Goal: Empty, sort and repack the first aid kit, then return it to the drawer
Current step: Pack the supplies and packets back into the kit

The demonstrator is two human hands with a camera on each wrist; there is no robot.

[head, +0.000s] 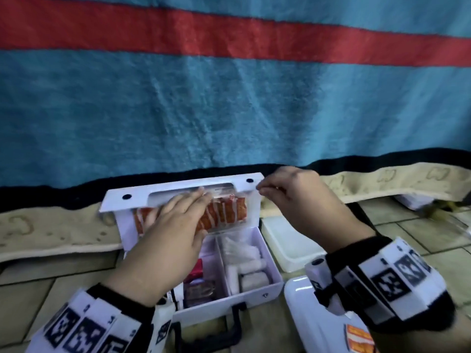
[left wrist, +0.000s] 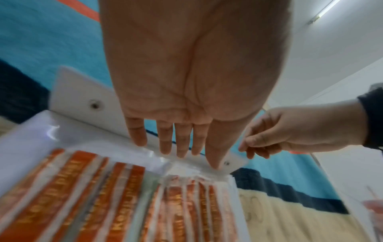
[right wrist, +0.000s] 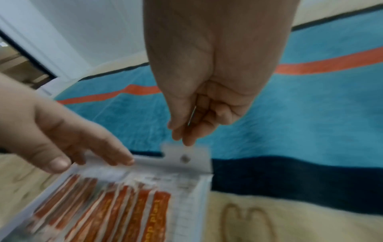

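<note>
The white first aid kit (head: 274, 281) stands open on the tiled floor, its lid upright against the bed. A clear bag of orange plaster strips (head: 229, 212) (left wrist: 116, 196) (right wrist: 124, 212) lies in the lid. My left hand (head: 196, 197) (left wrist: 180, 150) (right wrist: 99, 153) presses on the bag's top with straight fingers. My right hand (head: 263, 190) (left wrist: 248, 148) (right wrist: 183, 139) pinches the right corner of the lid's white snap flap (head: 178, 188) (left wrist: 82, 91) (right wrist: 186, 155). White gauze rolls (head: 252, 272) fill the right compartment and a red packet (head: 196, 270) lies in the left one.
A blue blanket with a red stripe (head: 229, 110) hangs over the beige mattress edge (head: 51, 233) behind the kit. An empty white tray (head: 288, 240) stands right of it, and a white case with an orange label (head: 303, 301) lies at front right. The kit's black handle (head: 229, 332) points toward me.
</note>
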